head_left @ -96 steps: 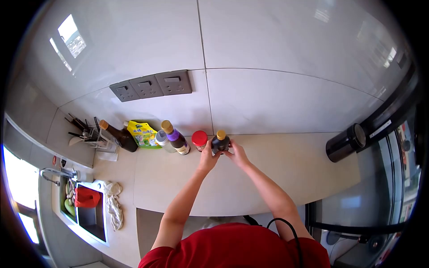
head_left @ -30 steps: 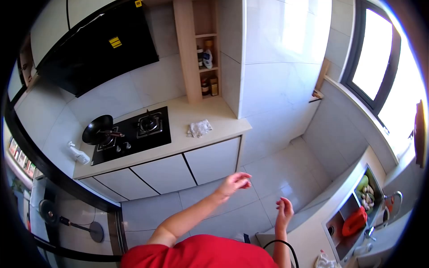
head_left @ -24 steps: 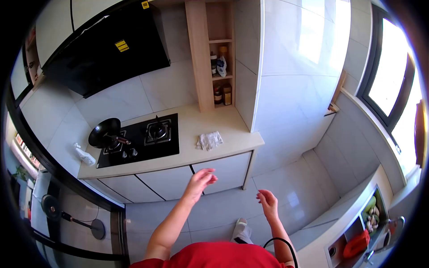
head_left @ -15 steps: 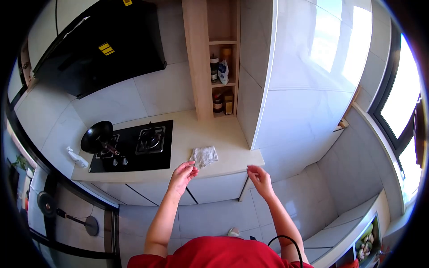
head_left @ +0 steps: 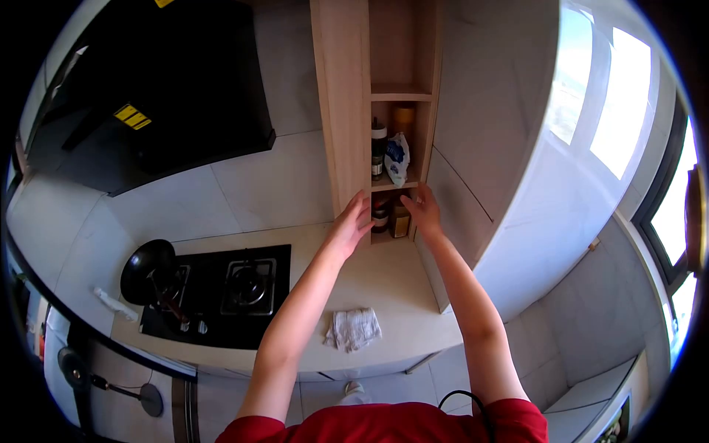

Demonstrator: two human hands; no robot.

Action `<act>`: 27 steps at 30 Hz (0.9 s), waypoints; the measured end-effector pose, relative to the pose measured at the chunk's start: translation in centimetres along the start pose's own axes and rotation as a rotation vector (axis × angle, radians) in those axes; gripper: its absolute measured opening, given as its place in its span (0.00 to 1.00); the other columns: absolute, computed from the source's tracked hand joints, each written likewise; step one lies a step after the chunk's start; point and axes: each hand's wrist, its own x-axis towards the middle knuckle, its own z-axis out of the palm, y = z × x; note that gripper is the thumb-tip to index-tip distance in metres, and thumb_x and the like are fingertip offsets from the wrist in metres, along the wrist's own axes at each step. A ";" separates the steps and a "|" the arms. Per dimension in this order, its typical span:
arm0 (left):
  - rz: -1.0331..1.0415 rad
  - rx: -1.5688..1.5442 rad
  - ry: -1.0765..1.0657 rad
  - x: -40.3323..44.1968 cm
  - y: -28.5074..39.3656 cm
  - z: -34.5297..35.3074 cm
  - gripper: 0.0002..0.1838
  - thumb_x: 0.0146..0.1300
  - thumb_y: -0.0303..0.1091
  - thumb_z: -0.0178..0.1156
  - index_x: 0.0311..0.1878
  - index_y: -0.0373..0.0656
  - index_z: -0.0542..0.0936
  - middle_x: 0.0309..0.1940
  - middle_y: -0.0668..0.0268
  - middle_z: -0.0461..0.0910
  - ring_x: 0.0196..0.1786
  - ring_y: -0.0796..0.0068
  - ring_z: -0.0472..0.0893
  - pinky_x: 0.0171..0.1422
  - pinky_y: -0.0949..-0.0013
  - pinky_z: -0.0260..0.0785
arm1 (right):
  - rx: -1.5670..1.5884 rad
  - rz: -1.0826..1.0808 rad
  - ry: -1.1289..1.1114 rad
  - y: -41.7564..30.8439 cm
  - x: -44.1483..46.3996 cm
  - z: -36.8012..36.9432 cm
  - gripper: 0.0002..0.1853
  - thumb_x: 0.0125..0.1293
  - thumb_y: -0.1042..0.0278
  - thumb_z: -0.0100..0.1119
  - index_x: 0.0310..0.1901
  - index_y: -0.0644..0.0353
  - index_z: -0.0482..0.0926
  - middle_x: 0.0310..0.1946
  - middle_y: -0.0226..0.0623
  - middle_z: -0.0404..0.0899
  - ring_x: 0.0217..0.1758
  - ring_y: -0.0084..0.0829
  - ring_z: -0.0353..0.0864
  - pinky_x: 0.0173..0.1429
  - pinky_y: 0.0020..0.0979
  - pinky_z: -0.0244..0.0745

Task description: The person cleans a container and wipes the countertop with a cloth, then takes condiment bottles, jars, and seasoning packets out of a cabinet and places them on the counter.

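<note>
Both my hands reach to the bottom compartment of a wooden shelf unit (head_left: 341, 111). My left hand (head_left: 352, 225) is open at its left side, fingers apart beside a dark jar (head_left: 379, 218). At the right side my right hand (head_left: 425, 212) is open, its fingertips close to a container with a yellowish label (head_left: 399, 224); whether they touch it is unclear. One compartment higher stand a dark bottle with a light cap (head_left: 378, 151), a white and blue bag (head_left: 397, 159) and an orange-lidded container (head_left: 403, 117).
A grey-white cloth (head_left: 354, 329) lies on the counter (head_left: 310, 354) below my arms. Left of it is a black gas hob (head_left: 221, 325) with a black pan (head_left: 148, 272). A white spray bottle (head_left: 115, 303) is at the far left. A black range hood (head_left: 177, 88) hangs at upper left.
The view has turned from the counter with bottles, where my hands were at a dark bottle, to the hob side. My empty hands have since moved forward and up to the shelf.
</note>
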 end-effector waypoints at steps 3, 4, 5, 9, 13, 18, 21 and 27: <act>0.010 -0.034 -0.039 7.3 -0.7 -0.9 0.34 0.70 0.52 0.47 0.73 0.50 0.52 0.75 0.60 0.45 0.76 0.62 0.45 0.75 0.56 0.44 | -0.132 0.003 0.063 1.4 4.3 1.9 0.38 0.57 0.60 0.68 0.63 0.73 0.62 0.63 0.56 0.65 0.67 0.44 0.65 0.68 0.35 0.60; 0.018 -0.063 -0.038 9.2 -0.8 -0.4 0.34 0.70 0.52 0.47 0.73 0.51 0.52 0.75 0.61 0.45 0.76 0.63 0.45 0.75 0.56 0.44 | -0.140 0.007 0.063 2.1 5.6 2.2 0.38 0.57 0.60 0.68 0.63 0.73 0.62 0.63 0.56 0.65 0.67 0.44 0.65 0.68 0.35 0.60; 0.029 -0.088 -0.036 11.0 -0.8 0.0 0.33 0.70 0.52 0.47 0.73 0.51 0.52 0.75 0.62 0.45 0.76 0.64 0.45 0.75 0.55 0.44 | -0.158 0.002 0.077 2.7 6.9 2.6 0.38 0.57 0.59 0.68 0.63 0.73 0.62 0.62 0.56 0.66 0.67 0.44 0.65 0.68 0.35 0.60; 0.008 -0.066 -0.050 15.3 -1.1 2.1 0.35 0.67 0.57 0.49 0.70 0.47 0.58 0.71 0.63 0.55 0.73 0.68 0.52 0.72 0.59 0.49 | -0.205 -0.089 0.095 4.3 9.9 3.9 0.37 0.59 0.57 0.65 0.62 0.73 0.62 0.60 0.55 0.68 0.64 0.44 0.68 0.64 0.33 0.64; -0.058 -0.004 0.049 18.0 -3.1 3.1 0.36 0.64 0.64 0.48 0.67 0.47 0.64 0.66 0.63 0.63 0.65 0.68 0.63 0.68 0.65 0.52 | 0.119 -0.048 -0.019 5.0 10.8 4.8 0.33 0.62 0.56 0.62 0.61 0.70 0.65 0.55 0.53 0.74 0.58 0.42 0.74 0.60 0.32 0.67; 0.009 0.116 0.218 17.9 -5.0 4.8 0.35 0.70 0.60 0.39 0.69 0.43 0.62 0.67 0.61 0.62 0.66 0.69 0.62 0.69 0.67 0.51 | -0.025 0.034 -0.016 5.6 10.8 4.2 0.21 0.69 0.60 0.51 0.59 0.64 0.69 0.45 0.49 0.79 0.47 0.39 0.79 0.53 0.33 0.71; 0.127 0.247 0.152 17.9 -5.6 5.0 0.32 0.70 0.55 0.43 0.68 0.40 0.62 0.65 0.56 0.63 0.63 0.67 0.67 0.66 0.67 0.58 | -0.061 0.107 0.051 4.8 10.6 3.2 0.18 0.71 0.64 0.46 0.57 0.65 0.70 0.43 0.49 0.79 0.44 0.38 0.78 0.51 0.33 0.71; 0.190 0.473 0.223 15.0 -6.2 4.8 0.34 0.65 0.41 0.59 0.69 0.38 0.59 0.63 0.53 0.66 0.67 0.66 0.64 0.68 0.67 0.56 | 0.195 0.060 0.272 3.6 7.8 1.9 0.16 0.72 0.66 0.45 0.53 0.68 0.72 0.39 0.41 0.79 0.42 0.30 0.75 0.49 0.29 0.69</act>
